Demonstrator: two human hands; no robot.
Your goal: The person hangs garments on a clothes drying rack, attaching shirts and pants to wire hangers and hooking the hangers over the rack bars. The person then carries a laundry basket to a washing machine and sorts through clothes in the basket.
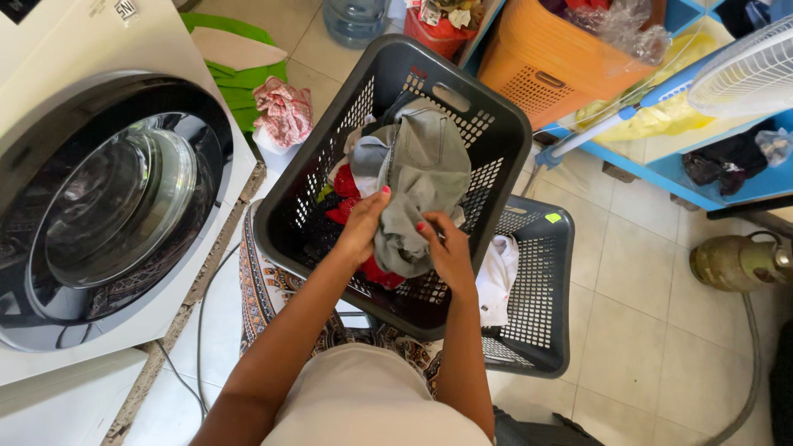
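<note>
Over the basket: grey garment [421, 186] bunched and lifted above the laundry pile, held at its lower folds by both hands.
Left hand: left hand [362, 227] curled around the garment's left edge, fingers pressed into the cloth, painted nails showing.
Right hand: right hand [450, 252] pinching the garment's lower right fold between thumb and fingers.
Dark basket: dark grey perforated laundry basket [512, 132] tilted toward the camera, holding red clothes [345, 192] and dark items beneath the grey garment.
Second basket: matching grey basket [541, 289] underneath and to the right, white cloth [498, 277] draped over its edge.
To the left: front-loading washing machine [116, 215], round door shut, just beside the baskets.
On the floor: red-and-white checked cloth [283, 111] and green bag [239, 70] behind the machine; patterned rug [263, 289] under the baskets.
Farther back: orange basket [545, 66], blue shelf [686, 177], white fan [743, 70], water bottle [355, 21], gas cylinder [739, 263] at right.
</note>
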